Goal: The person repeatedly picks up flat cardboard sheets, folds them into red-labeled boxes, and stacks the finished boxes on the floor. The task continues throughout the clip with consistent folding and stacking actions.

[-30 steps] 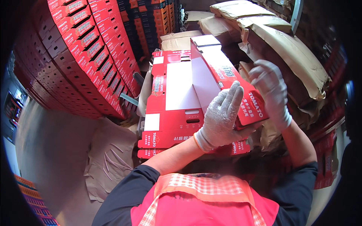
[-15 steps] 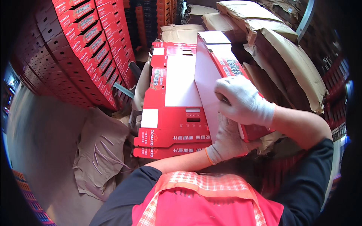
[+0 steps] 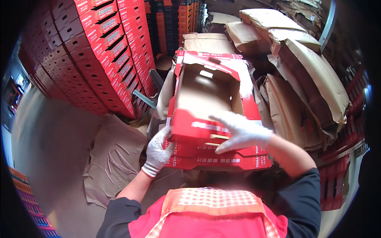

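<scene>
A red cardboard carton (image 3: 198, 129) with a bare brown inside stands open side up, its walls raised. It rests on a pile of flat red carton blanks (image 3: 234, 158). My left hand (image 3: 159, 152), in a white knit glove, is closed at the carton's near left corner. My right hand (image 3: 244, 133), gloved as well, lies at the near right corner with its fingers spread. Some of its fingertips reach over the near wall's upper edge. The near wall is slightly smeared by motion.
A tall stack of made-up red cartons (image 3: 113, 55) rises at the left. Brown paper-wrapped bundles (image 3: 313, 79) are piled to the right and behind. Crumpled brown paper (image 3: 115, 158) lies on the floor, and a metal bar (image 3: 143, 99) sticks out near the stack.
The folded red blank that leaned under both hands is now a box shape, turned open side up over the pile. My left hand has moved to its left corner; my right hand has opened.
</scene>
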Available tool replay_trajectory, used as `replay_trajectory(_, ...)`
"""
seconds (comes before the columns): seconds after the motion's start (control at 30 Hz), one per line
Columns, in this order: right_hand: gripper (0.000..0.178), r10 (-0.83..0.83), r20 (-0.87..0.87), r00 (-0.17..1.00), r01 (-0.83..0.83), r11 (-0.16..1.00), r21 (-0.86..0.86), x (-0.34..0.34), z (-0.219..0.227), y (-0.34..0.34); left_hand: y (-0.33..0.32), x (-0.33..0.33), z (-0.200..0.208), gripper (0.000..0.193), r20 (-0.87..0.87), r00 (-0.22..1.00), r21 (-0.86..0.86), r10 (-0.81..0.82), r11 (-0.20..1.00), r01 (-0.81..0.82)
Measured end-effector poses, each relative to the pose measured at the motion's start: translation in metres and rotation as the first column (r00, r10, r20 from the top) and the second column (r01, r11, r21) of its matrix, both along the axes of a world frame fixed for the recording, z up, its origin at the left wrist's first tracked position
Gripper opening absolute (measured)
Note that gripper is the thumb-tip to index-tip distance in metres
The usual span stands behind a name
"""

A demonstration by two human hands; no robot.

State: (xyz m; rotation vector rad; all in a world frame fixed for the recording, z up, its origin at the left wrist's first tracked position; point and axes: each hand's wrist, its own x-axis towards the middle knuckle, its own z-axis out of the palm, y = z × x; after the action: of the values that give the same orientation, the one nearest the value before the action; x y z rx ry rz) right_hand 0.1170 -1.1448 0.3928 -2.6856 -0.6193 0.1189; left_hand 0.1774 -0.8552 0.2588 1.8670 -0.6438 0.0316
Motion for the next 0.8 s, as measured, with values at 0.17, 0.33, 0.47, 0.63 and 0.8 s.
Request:
replay_trajectory(0.17, 0.079, -0.096, 0.216, 0.972, 0.159, 0.941, -0.297, 0.014, -0.104, 0.012, 0.016, -0.014, -0.053, 0.073, -0.171, 0.985, 0.014, 0.010, 1.000, -0.008)
replay_trajectory(0.33, 0.080, -0.225, 0.381, 0.897, 0.311, 0.933, -0.182, -0.057, -0.055, -0.022, -0.018, -0.017, -0.051, 0.052, -0.245, 0.946, -0.437, -0.213, 0.895, 0.089)
replay_trajectory(0.47, 0.078, -0.488, 0.570, 0.661, 0.697, 0.680, -0.227, -0.181, 0.006, -0.030, -0.054, -0.042, -0.060, 0.038, -0.226, 0.832, -0.360, -0.507, 0.837, 0.412)
replay_trajectory(0.63, 0.090, -0.742, 0.659, 0.127, 0.990, 0.135, -0.039, -0.311, 0.019, -0.024, -0.118, -0.097, -0.100, 0.030, -0.328, 0.513, -0.115, -0.793, 0.573, 0.812)
replay_trajectory(0.8, 0.094, -0.865, 0.401, -0.303, 0.951, -0.249, 0.182, -0.419, -0.055, -0.031, -0.205, -0.185, -0.162, 0.029, -0.154, 0.213, 0.175, -0.965, 0.185, 0.967)
